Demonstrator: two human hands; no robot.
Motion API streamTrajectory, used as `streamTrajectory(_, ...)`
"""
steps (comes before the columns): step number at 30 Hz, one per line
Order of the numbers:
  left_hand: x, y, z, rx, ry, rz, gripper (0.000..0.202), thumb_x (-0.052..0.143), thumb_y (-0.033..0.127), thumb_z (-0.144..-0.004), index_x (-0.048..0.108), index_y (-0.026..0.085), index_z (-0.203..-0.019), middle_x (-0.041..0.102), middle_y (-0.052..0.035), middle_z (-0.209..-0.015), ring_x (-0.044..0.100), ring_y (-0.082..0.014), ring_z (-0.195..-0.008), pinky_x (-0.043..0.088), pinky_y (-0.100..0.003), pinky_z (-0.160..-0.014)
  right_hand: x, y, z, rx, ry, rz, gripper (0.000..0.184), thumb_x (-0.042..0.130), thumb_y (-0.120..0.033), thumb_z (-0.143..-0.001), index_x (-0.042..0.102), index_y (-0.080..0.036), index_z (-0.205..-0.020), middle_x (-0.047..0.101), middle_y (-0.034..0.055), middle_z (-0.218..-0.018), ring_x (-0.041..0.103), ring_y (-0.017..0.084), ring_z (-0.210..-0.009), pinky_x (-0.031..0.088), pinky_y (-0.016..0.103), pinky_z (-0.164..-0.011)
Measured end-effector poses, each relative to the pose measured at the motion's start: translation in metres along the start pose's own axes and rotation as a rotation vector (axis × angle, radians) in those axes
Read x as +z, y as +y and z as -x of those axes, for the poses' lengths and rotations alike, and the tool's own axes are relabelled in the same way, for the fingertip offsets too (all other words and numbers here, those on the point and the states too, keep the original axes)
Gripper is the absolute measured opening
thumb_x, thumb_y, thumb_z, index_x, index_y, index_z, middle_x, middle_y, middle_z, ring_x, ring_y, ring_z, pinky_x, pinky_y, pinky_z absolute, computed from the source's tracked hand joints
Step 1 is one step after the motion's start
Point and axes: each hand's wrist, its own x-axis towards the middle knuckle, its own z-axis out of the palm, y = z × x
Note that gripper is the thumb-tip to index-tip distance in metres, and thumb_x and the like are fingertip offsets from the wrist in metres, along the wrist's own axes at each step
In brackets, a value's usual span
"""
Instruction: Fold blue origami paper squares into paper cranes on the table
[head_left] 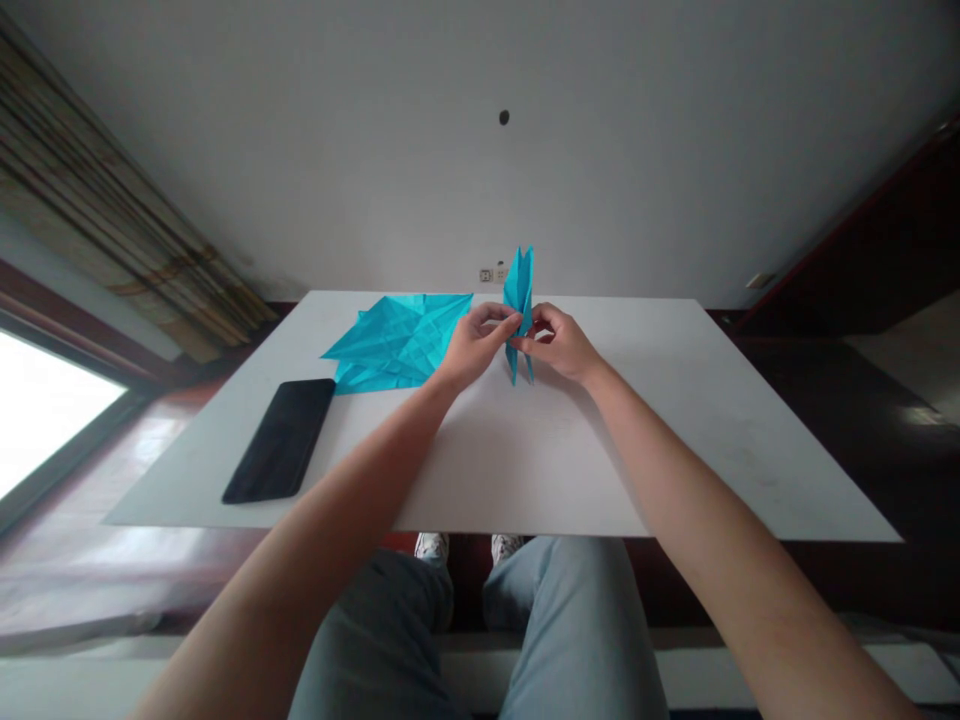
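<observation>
I hold a narrow folded piece of blue paper point(519, 290) upright above the white table point(570, 450). My left hand point(474, 345) pinches its middle from the left with thumb and fingers closed. From the right, my right hand point(562, 343) pinches the same spot. The paper's pointed ends stick out above and below my fingers.
Several creased blue paper sheets point(397, 338) lie spread on the table's far left. A black phone point(282, 438) lies face down near the left front edge. My knees in grey trousers point(570, 630) show below the table. A window is at the left.
</observation>
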Motion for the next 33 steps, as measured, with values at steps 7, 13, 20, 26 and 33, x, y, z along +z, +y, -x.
streamTrajectory(7, -0.002, -0.006, -0.005, -0.012, 0.091, -0.015, 0.029, 0.084, 0.044, -0.103, 0.07, 0.02, -0.096, 0.076, -0.0023, -0.093, 0.075, -0.0144, -0.085, 0.062, -0.029, -0.085, -0.002, 0.007, -0.001, 0.05, -0.044, -0.12, 0.044, 0.095, -0.05, -0.075, 0.062, -0.028, -0.094, 0.072, 0.0009, -0.098, 0.068, 0.019, -0.08, 0.062, 0.035, -0.067)
streamTrajectory(13, -0.005, -0.007, -0.003, 0.025, 0.109, -0.111, 0.028, 0.092, 0.04, -0.094, 0.074, 0.02, -0.103, 0.076, -0.0077, -0.114, 0.075, -0.019, -0.102, 0.063, -0.03, -0.088, -0.003, 0.013, -0.003, 0.048, -0.014, -0.139, 0.046, 0.093, -0.058, -0.081, 0.061, -0.029, -0.099, 0.069, -0.0014, -0.092, 0.068, 0.018, -0.078, 0.062, 0.03, -0.059)
streamTrajectory(20, -0.007, -0.01, -0.005, -0.031, 0.029, -0.064, 0.042, 0.1, 0.042, -0.084, 0.074, 0.021, -0.11, 0.08, -0.0084, -0.114, 0.077, -0.0201, -0.1, 0.064, -0.031, -0.088, -0.003, 0.011, -0.003, 0.038, -0.021, -0.167, 0.05, 0.093, -0.06, -0.081, 0.059, -0.03, -0.101, 0.07, -0.0017, -0.095, 0.065, 0.016, -0.074, 0.057, 0.029, -0.058)
streamTrajectory(26, -0.003, -0.004, 0.0, -0.065, -0.055, 0.131, 0.064, 0.105, 0.055, -0.078, 0.064, 0.024, -0.116, 0.085, -0.0055, -0.105, 0.085, -0.0237, -0.097, 0.068, -0.039, -0.092, -0.005, 0.009, -0.004, 0.036, 0.048, -0.151, 0.046, 0.091, -0.057, -0.082, 0.061, -0.031, -0.105, 0.072, -0.0007, -0.099, 0.063, 0.016, -0.072, 0.054, 0.029, -0.055)
streamTrajectory(33, -0.005, -0.008, -0.002, -0.029, 0.057, 0.097, 0.061, 0.106, 0.053, -0.078, 0.059, 0.025, -0.106, 0.081, 0.0006, -0.091, 0.083, -0.0185, -0.081, 0.066, -0.031, -0.078, -0.006, 0.015, -0.006, 0.025, 0.097, -0.124, 0.049, 0.091, -0.062, -0.084, 0.061, -0.031, -0.108, 0.072, -0.0008, -0.098, 0.065, 0.017, -0.073, 0.056, 0.029, -0.054)
